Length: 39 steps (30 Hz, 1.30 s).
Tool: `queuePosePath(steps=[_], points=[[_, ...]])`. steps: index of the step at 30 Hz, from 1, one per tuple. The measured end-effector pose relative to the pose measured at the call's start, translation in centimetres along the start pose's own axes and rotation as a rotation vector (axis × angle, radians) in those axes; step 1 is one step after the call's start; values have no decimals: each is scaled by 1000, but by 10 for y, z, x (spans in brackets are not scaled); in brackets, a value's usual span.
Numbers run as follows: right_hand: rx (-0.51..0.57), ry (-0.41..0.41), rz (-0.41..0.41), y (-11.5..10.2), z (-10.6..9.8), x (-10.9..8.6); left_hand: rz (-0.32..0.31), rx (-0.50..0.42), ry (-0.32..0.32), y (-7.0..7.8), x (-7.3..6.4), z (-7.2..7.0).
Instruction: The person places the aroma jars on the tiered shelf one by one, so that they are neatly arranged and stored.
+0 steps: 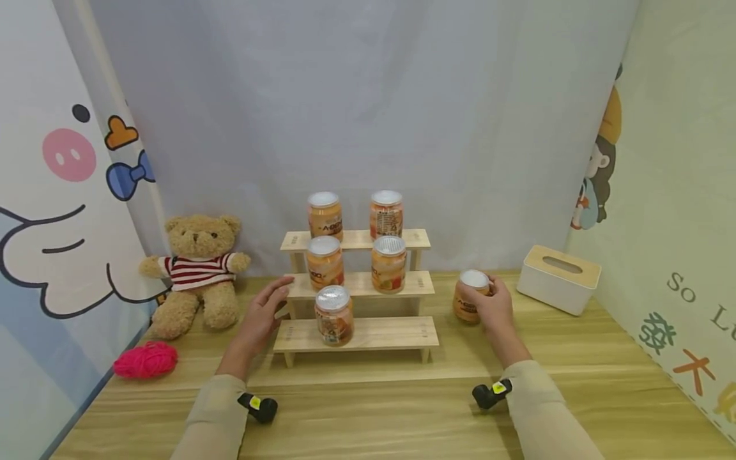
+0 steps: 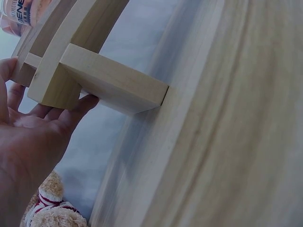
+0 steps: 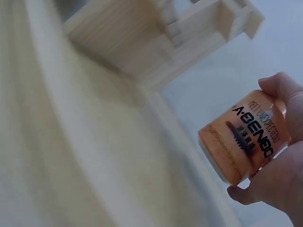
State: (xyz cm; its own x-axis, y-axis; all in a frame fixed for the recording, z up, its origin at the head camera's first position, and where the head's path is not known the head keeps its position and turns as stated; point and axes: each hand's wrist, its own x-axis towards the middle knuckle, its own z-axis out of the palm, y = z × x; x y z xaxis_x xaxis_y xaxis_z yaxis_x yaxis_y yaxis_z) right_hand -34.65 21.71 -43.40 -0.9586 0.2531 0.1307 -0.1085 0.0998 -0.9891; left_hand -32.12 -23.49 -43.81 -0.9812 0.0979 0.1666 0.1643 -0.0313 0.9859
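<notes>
Gripped by its sides in my right hand (image 1: 496, 305) is an orange jar (image 1: 466, 308) with a silver lid, right of a wooden three-tier stand (image 1: 393, 333). In the right wrist view its black lettering (image 3: 253, 132) faces the camera, with my thumb and fingers around it. My left hand (image 1: 261, 319) is at the stand's left end. The left wrist view shows its fingers (image 2: 87, 103) extended against a wooden end piece (image 2: 59, 87). Similar jars stand on the tiers: two on top, two in the middle, and one jar (image 1: 335, 316) at the lower left.
A teddy bear (image 1: 201, 275) in a striped sweater sits at the left, behind a ball of pink yarn (image 1: 146, 360). To the right of my right hand stands a white tissue box (image 1: 554, 287) with a wooden lid. A grey curtain (image 1: 402, 115) closes off the table's back.
</notes>
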Motion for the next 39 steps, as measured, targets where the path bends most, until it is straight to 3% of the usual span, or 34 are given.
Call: queuePosePath(steps=[5, 13, 18, 21, 39], points=[[-49, -74, -83, -25, -8, -5, 3, 14, 4, 1, 1, 0], [-110, -424, -216, -66, -21, -16, -2, 11, 11, 1, -2, 0], [-204, -555, -341, -89, -25, -29, -2, 1, 12, 2, -1, 0], [-215, -626, -377, -96, -21, -35, -7, -4, 10, 2, -1, 0], [-278, -793, -350, -81, 25, -44, -19, -6, 12, 3, -1, 1]])
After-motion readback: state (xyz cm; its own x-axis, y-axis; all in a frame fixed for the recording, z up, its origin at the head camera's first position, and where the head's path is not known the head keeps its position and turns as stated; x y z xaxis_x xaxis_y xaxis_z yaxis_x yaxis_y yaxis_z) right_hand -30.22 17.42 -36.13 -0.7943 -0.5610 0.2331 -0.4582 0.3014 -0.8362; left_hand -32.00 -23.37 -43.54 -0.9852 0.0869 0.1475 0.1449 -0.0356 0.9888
